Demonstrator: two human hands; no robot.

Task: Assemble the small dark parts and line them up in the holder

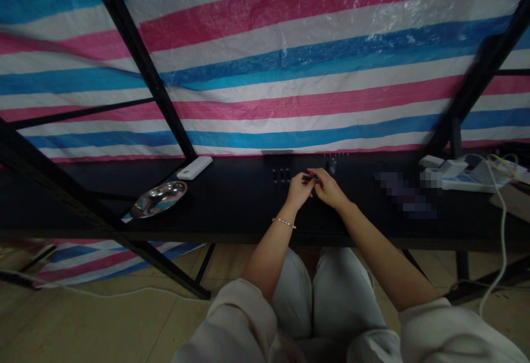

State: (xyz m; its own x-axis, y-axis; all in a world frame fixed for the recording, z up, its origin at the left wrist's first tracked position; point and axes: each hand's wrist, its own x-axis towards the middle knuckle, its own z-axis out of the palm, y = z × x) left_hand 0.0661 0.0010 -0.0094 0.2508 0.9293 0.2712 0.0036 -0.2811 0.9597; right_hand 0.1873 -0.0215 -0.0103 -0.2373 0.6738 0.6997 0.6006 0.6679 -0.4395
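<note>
Both our left hand [300,190] and right hand [329,188], nearly closed, pinch a half-hidden dark part [307,178] over the counter [232,204], presumably so each steadies it, near black pieces [281,175] rowed apparently for easy reach.

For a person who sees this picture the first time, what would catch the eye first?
Probably the striped sheet, in pink, blue and white, which fills the background behind the black table. Next, the shiny metal dish on the table's left side, then the left hand and right hand, which meet near the middle at a small dark piece.
</note>
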